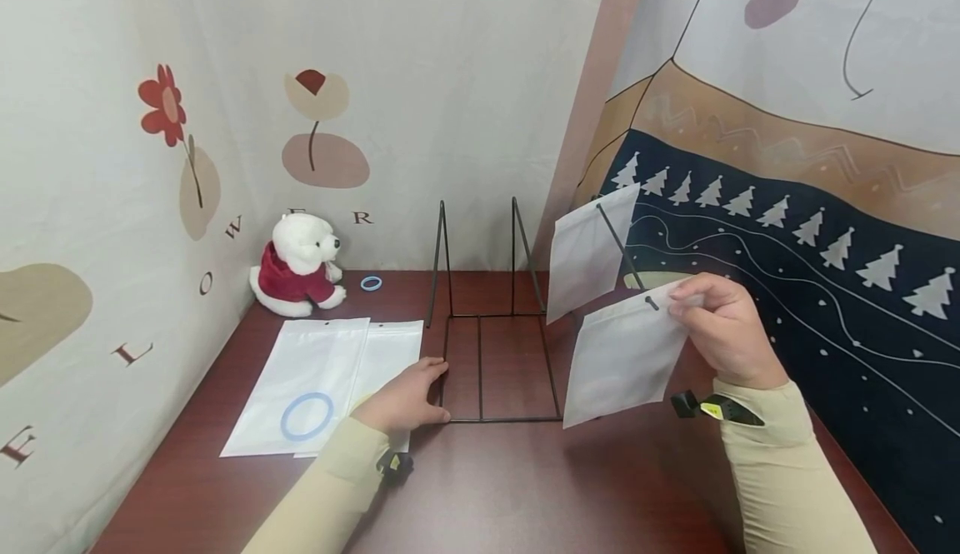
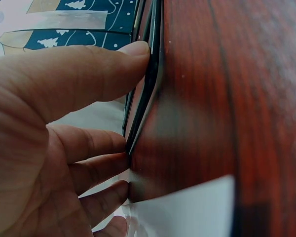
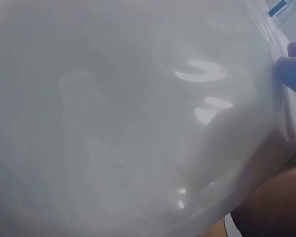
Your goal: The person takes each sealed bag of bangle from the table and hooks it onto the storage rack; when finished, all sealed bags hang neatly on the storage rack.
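My right hand (image 1: 729, 331) pinches the upper right corner of a white plastic bag (image 1: 622, 362); the tip of a dark metal prong (image 1: 626, 258) pokes through the hole near its top edge. Farther back on that prong hangs another white bag (image 1: 588, 254). In the right wrist view the held bag's glossy side (image 3: 118, 123) fills most of the picture. My left hand (image 1: 401, 396) touches the near left corner of the black wire rack (image 1: 498, 421) with thumb and fingertips. The left wrist view shows the thumb (image 2: 103, 69) against the rack's bar (image 2: 150, 74).
Left of the rack, white bags (image 1: 300, 371) lie overlapping on the brown table (image 1: 510, 487), a blue ring (image 1: 307, 416) visible on the front one. A white plush bear (image 1: 303, 258) in red sits behind them, beside a small blue ring (image 1: 371, 283). Printed cloth (image 1: 450, 79) hangs behind.
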Demonstrator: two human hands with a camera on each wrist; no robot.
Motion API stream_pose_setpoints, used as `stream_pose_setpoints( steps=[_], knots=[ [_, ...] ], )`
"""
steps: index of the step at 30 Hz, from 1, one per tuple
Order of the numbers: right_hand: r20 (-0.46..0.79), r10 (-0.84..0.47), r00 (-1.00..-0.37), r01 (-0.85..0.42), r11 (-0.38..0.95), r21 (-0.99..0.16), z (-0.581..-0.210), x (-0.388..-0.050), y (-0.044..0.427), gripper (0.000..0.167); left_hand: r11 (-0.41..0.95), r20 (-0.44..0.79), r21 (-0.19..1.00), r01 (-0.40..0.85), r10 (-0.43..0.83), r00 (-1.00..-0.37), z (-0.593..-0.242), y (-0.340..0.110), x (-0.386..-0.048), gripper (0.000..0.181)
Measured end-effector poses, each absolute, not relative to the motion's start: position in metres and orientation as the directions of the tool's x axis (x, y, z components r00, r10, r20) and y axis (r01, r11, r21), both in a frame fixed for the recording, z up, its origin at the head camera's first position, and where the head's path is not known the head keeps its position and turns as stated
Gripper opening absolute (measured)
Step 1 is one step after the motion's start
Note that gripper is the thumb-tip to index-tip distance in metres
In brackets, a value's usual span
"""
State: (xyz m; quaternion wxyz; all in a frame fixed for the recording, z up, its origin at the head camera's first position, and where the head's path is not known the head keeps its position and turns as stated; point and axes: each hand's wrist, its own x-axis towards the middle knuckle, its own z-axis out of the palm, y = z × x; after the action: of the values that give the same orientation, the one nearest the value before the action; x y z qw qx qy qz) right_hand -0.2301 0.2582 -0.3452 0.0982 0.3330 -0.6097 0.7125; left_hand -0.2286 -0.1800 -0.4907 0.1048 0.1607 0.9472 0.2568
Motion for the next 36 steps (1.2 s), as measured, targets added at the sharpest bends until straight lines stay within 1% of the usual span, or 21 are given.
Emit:
stream_pose_setpoints(
  steps=[6,13,22,27,32,36],
  knots=[
    [0.554,-0.233,-0.799,-0.526,-0.175,-0.832,-0.343,-0.235,0.255,0.035,0.815,-0.124,0.524,0.245,0.358,-0.925,-0.49,-0.18,-0.228,0.085],
    [0.524,-0.134,-0.841,-0.515,-0.097,-0.852,-0.341,-0.241,0.248,0.034,0.813,-0.121,0.526,0.248,0.36,-0.925,-0.491,-0.18,-0.228,0.085],
    [0.5,-0.048,-0.865,-0.495,-0.083,-0.865,-0.342,-0.252,0.24,0.029,0.816,-0.12,0.52,0.252,0.362,-0.925,-0.491,-0.179,-0.229,0.085],
    [0.486,-0.025,-0.874,-0.485,-0.044,-0.873,-0.343,-0.259,0.237,0.029,0.815,-0.12,0.522,0.253,0.364,-0.924,-0.491,-0.179,-0.229,0.085],
    [0.465,-0.015,-0.885,-0.465,-0.02,-0.885,-0.341,-0.264,0.234,0.024,0.812,-0.114,0.527,0.253,0.362,-0.925,-0.49,-0.179,-0.228,0.084],
    [0.436,0.001,-0.9,-0.436,0.044,-0.899,-0.339,-0.268,0.232,0.02,0.814,-0.11,0.523,0.254,0.36,-0.926,-0.49,-0.179,-0.228,0.084]
  ],
)
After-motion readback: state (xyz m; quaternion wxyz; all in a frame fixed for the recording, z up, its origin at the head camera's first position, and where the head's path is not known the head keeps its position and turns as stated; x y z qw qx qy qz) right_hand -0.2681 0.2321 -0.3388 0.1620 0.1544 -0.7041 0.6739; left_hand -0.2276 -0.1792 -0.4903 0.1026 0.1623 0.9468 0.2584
